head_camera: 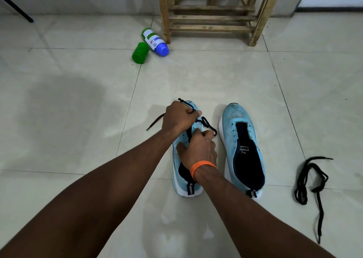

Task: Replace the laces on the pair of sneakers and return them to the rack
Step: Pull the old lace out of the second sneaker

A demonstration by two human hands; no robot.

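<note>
**A:** Pale tiled floor [216, 76], white wall, a wooden rack [212, 17] at the back. How far along is the job?

**B:** Early, I'd judge. The left hand [177, 118] is clenched round a black lace [208, 124] above the toe of the first sneaker [177, 181]. The right hand [198, 147] lies on that same shoe with its fingers bent down at the eyelets. I cannot tell whether they pinch the lace or only steady the shoe.

**A:** And the other one?

**B:** The second sneaker [235, 116] stands just beside it with no lace at all. A loose lace [311, 164] lies on the tiles off to the right; whether it is old or new I can't say. Both shoes sit well apart from the rack, so nothing has been returned.

**A:** What can't you see?

**B:** The hands cover most of the first sneaker's eyelets, so I can't count the threaded rows. The rack's top is cut off by the frame. By its leg lie a green bottle [140, 52] and a white bottle [155, 41], and the label is unreadable.
</note>
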